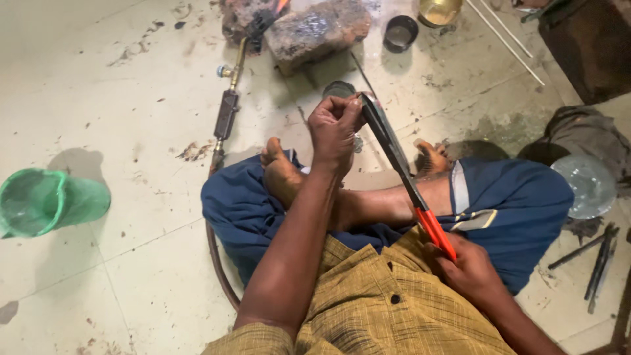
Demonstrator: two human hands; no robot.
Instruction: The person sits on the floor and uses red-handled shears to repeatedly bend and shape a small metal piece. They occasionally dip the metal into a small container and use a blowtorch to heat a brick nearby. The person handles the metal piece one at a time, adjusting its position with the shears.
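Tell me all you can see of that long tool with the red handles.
The long tool looks like metal shears or tongs: dark, narrow steel blades running up and left, with red-coated handles at the lower end. It slants across the person's crossed legs. The right hand grips the red handles; the left hand pinches something small at the tip, too hidden to identify. Whether the blades are closed cannot be told.

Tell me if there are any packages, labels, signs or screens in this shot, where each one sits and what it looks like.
None in view: no package, label, sign or screen.
The left hand pinches the tip of long shears with dark blades and red handles; the right hand grips the handles.
A green bucket lies on its side on the floor, far left.
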